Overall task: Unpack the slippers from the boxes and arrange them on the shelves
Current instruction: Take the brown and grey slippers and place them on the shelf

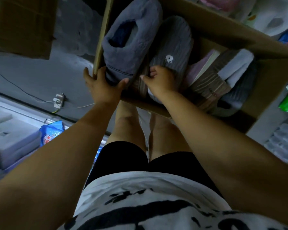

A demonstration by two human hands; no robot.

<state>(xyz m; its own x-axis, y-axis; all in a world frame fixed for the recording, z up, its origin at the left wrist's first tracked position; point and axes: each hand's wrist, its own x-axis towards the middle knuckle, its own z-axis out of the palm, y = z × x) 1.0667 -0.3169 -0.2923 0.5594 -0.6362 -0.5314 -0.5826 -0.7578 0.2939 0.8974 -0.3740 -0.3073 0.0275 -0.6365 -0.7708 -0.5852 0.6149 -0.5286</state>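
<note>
Both hands were down in the open cardboard box (206, 25) — the left hand (103, 87) clamped the near end of the fuzzy grey slipper (131, 39), thumb on the slipper and fingers (86, 73) curled round the outside of the box's side wall. The right hand (160, 80) had curled onto the ribbed grey slipper (175, 40) with the little white flower, right beside the fuzzy one. Further right of it, a striped brown pair (209, 83) lay stacked in the same box.
</note>
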